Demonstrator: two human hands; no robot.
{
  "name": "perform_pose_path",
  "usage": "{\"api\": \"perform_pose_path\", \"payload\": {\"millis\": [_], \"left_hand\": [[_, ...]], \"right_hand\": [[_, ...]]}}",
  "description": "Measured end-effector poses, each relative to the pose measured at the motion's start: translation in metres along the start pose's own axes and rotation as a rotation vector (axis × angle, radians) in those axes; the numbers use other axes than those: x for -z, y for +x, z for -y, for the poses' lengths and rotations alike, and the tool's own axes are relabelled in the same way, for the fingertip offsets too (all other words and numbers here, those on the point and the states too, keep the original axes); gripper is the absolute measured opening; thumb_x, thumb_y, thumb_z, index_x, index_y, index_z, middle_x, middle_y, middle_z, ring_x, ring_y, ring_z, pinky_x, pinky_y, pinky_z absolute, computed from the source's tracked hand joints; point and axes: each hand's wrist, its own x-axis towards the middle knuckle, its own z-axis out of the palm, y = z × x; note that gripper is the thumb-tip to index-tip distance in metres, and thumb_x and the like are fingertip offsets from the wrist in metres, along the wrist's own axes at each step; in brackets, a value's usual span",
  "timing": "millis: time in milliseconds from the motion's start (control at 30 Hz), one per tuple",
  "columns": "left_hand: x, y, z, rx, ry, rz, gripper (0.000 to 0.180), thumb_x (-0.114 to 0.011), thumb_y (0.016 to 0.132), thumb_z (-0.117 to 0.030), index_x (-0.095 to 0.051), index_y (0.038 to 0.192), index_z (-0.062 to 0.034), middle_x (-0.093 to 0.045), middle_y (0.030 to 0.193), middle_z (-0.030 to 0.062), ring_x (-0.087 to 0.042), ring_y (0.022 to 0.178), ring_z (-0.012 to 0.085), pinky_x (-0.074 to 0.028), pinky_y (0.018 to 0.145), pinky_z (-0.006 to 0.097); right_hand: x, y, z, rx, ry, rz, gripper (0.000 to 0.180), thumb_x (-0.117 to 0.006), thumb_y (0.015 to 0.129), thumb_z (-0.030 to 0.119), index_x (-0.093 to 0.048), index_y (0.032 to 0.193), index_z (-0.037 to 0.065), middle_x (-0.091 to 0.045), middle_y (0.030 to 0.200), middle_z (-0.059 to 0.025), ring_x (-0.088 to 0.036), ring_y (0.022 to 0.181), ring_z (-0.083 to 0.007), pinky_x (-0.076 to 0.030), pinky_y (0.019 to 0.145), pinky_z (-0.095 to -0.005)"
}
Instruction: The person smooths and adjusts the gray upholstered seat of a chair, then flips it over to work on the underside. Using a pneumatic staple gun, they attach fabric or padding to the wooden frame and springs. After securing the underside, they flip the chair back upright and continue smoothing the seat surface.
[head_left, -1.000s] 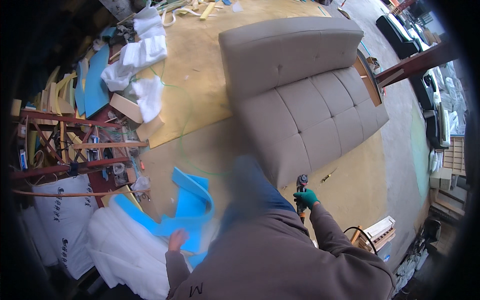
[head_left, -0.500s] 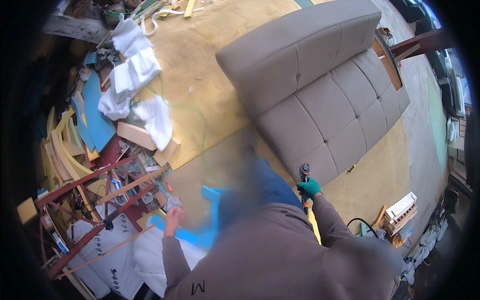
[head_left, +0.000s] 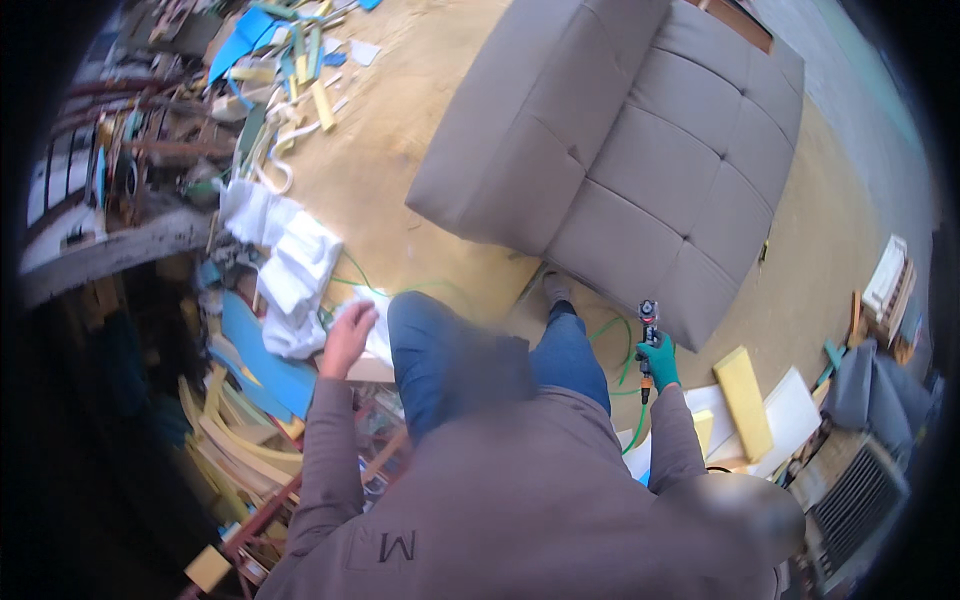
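My right hand (head_left: 658, 360), in a green glove, is shut on a small pneumatic stapler (head_left: 648, 330) with a green air hose (head_left: 612, 330) trailing from it. It hangs close to the near corner of a grey-brown tufted sofa (head_left: 640, 170) that lies on the tan floor. My left hand (head_left: 350, 335) is bare and open, swung out beside my left knee above white foam pieces (head_left: 295, 270). My blue-jeaned legs (head_left: 440, 360) are mid-step between the two hands.
Foam scraps, blue sheets (head_left: 265, 360) and yellow strips (head_left: 235, 440) pile up at the left beside a wooden frame (head_left: 120, 160). A yellow foam block (head_left: 745, 400) and white boards (head_left: 790, 410) lie at the right, near a grille (head_left: 860, 490) and a small crate (head_left: 890, 280).
The view has swung as I walk: the sofa now sits closer and more to the right. My left hand has risen from low at my side to knee height. The stapler stays in my right hand.
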Motion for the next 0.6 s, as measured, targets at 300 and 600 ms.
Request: {"api": "perform_pose_path", "payload": {"millis": [300,600], "left_hand": [[-0.029,0.223,-0.169,-0.951,0.552,0.01,0.052,-0.069,0.097,-0.024,-0.057,0.145,-0.0079,-0.052,0.155,0.0146,-0.047,0.143,0.0355,-0.037,0.119,0.047],[-0.082,0.343,-0.231,-1.298,0.781,0.223,0.075,-0.051,0.102,-0.047,-0.033,0.163,-0.0066,-0.023,0.173,0.0127,-0.013,0.162,0.0318,-0.008,0.13,0.055]], "right_hand": [[-0.093,-0.087,-0.091,-0.006,0.406,-0.382,0.061,-0.072,0.085,0.008,-0.046,0.139,0.002,-0.065,0.093,-0.0107,-0.067,0.074,-0.0206,-0.055,0.055,-0.0351],[-0.355,-0.182,-0.155,-0.002,0.642,-0.786,0.067,-0.074,0.083,0.0,-0.045,0.143,0.005,-0.065,0.103,-0.0113,-0.067,0.077,-0.0218,-0.054,0.053,-0.0346]]}}
